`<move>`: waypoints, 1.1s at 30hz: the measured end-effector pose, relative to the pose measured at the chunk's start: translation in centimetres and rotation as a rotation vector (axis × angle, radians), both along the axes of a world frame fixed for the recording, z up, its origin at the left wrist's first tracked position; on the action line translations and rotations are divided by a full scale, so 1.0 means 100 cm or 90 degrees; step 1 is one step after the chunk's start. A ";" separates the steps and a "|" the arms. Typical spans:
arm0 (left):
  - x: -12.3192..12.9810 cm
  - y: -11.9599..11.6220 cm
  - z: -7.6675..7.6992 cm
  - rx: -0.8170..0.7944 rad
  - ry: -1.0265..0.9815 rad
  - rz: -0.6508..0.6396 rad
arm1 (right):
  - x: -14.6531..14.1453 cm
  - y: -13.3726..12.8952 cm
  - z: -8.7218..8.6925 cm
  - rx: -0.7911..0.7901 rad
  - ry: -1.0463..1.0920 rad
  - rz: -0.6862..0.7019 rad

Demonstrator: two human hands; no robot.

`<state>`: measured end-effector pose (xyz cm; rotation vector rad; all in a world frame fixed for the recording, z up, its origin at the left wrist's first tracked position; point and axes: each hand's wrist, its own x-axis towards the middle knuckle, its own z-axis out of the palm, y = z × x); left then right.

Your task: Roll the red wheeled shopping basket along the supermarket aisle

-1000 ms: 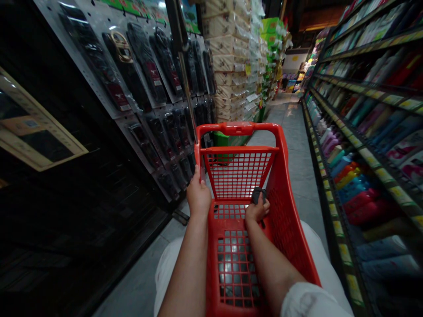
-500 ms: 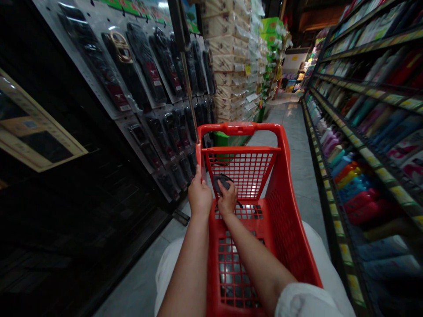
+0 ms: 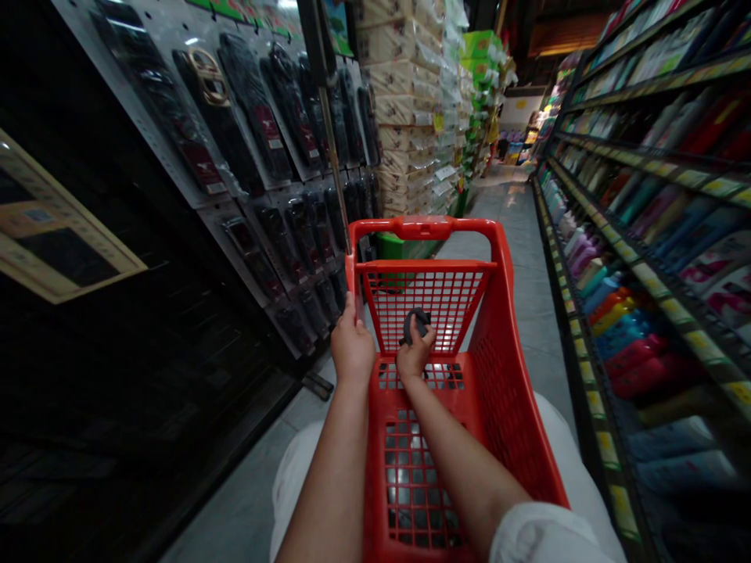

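A red plastic shopping basket (image 3: pixel 524 375) with mesh walls and floor stands between my white-clad knees. My left hand (image 3: pixel 353 344) is closed on its left rim, just below where a metal pole (image 3: pixel 334 156) meets the corner; the fingers inside the rim are partly hidden. Inside the basket, near the far mesh wall, my right hand (image 3: pixel 415 353) is closed around a dark grey, rounded object (image 3: pixel 414 322). My thumb lies across that object, and its exact kind cannot be made out.
Packaged belts (image 3: pixel 258 109) hang on a display panel to the left. Stacked wrapped packs (image 3: pixel 404 109) rise beyond the basket. On the right, long shelves (image 3: pixel 637 250) hold colourful bottles (image 3: pixel 622 324). A grey tiled aisle (image 3: pixel 531 305) runs ahead.
My right hand has moved slightly right with the dark object, which is now turned more upright. The left hand keeps its place on the rim. The view has shifted slightly.
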<state>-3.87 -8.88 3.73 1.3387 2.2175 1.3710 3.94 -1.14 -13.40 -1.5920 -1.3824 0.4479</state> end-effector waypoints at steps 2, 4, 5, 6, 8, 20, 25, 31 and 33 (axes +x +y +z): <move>-0.001 0.000 0.000 -0.004 0.006 0.002 | 0.002 -0.003 -0.001 0.034 -0.042 0.050; -0.002 0.000 0.000 0.006 0.008 0.000 | 0.015 -0.003 -0.004 0.063 -0.066 0.076; -0.003 0.001 -0.001 0.012 0.006 -0.001 | 0.025 -0.002 -0.007 0.070 -0.066 0.067; -0.003 0.001 -0.001 0.016 0.002 -0.003 | 0.036 -0.001 -0.010 0.066 -0.056 0.039; -0.004 0.002 -0.002 0.016 -0.005 -0.003 | 0.055 0.001 -0.019 0.017 -0.010 -0.086; -0.004 0.003 -0.005 0.020 0.006 -0.001 | -0.011 -0.017 -0.050 0.047 -0.130 0.050; -0.004 0.003 -0.003 0.012 0.004 -0.005 | 0.019 -0.023 -0.041 0.006 -0.272 0.159; -0.004 0.002 0.000 0.013 -0.001 -0.009 | 0.079 -0.018 -0.060 -0.006 -0.210 -0.080; -0.004 0.002 0.000 0.015 -0.003 -0.011 | 0.079 -0.020 -0.062 -0.031 -0.175 -0.118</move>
